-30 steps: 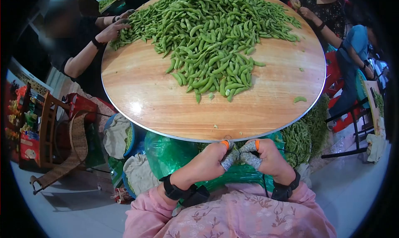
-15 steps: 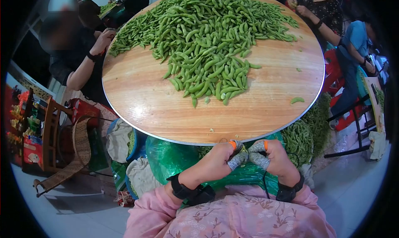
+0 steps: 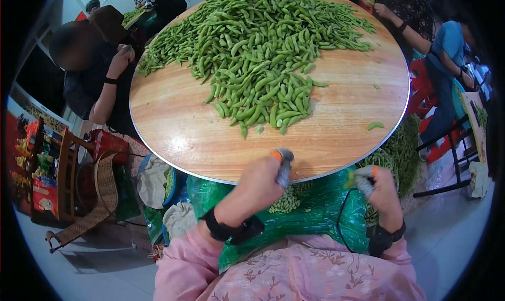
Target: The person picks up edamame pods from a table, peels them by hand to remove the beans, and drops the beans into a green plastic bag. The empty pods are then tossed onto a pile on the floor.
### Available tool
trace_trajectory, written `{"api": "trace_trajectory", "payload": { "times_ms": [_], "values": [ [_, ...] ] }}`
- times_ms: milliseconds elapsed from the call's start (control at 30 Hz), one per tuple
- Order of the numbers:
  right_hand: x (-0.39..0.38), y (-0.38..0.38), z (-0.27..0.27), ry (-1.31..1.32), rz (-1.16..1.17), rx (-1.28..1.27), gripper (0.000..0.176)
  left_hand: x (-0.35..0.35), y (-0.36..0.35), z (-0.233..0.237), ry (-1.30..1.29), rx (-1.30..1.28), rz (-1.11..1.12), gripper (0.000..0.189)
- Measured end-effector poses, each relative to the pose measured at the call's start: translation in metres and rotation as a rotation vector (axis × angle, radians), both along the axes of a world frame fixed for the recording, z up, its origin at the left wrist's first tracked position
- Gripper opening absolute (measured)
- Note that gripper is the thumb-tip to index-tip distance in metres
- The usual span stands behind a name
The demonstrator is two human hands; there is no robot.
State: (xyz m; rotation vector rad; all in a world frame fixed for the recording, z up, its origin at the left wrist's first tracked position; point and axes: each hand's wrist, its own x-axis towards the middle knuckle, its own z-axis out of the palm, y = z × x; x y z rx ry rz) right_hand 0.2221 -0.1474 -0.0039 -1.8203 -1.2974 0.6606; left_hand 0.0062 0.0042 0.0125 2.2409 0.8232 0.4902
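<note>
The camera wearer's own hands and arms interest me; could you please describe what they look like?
The left hand and right hand wear mottled grey, knitted-looking finger covers with orange edges. A broad black strap circles each wrist, the left one carrying a bulky dark module. Both arms have pink fabric sleeves.

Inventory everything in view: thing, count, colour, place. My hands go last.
Rounded wood-grain table: one, light brown, ahead
Slender bean pods: uncountable heap, green, on the table
Crinkled plastic bag: at least one, green, below table
Small loose beans: many, pale green, under table edge
Crumpled cloths: at least two, off-white, left
Curved woven wicker piece: one, brown, lower left
Other people: several, dark or blue clothing, both sides
Left hand: one, grey-orange fingertip coverings, over table edge
Right hand: one, same coverings, right of the bag
</note>
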Motion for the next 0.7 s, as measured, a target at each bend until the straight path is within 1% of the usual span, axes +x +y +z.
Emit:
{"api": "trace_trajectory", "payload": {
  "times_ms": [33,100,133,200,300,433,533,600,633,700],
  "values": [
    [0.013,-0.007,-0.005,0.000,-0.002,0.000,0.011,0.004,0.013,-0.002,-0.047,0.089,0.036,0.017],
    [0.035,-0.018,-0.017,0.038,-0.212,-0.054,0.011,0.020,0.045,0.008,0.113,0.271,0.134,0.017],
    [0.041,-0.022,-0.021,0.038,-0.214,-0.053,0.011,0.025,0.056,0.006,0.113,0.272,0.132,0.017],
    [0.048,-0.028,-0.029,0.073,-0.225,-0.067,0.011,0.032,0.073,-0.002,0.354,0.409,0.107,0.018],
    [0.048,-0.034,-0.040,0.067,-0.272,-0.017,0.010,0.034,0.078,-0.005,0.364,0.420,0.077,0.018],
    [0.051,-0.035,-0.045,0.092,-0.257,-0.042,0.010,0.025,0.069,-0.006,0.338,0.440,0.007,0.016],
    [0.067,-0.038,-0.067,0.092,-0.320,-0.089,0.006,0.013,0.052,-0.006,0.360,0.420,-0.018,0.015],
    [0.085,-0.043,-0.088,-0.083,-0.482,0.034,0.008,0.003,0.034,-0.002,0.373,0.332,-0.068,0.015],
    [0.095,-0.047,-0.093,-0.029,-0.515,0.003,0.011,-0.003,0.027,0.002,0.285,0.302,-0.157,0.016],
    [0.117,-0.055,-0.107,-0.035,-0.515,-0.037,0.011,-0.008,0.021,0.002,0.249,0.246,-0.122,0.017]
  ]
}}
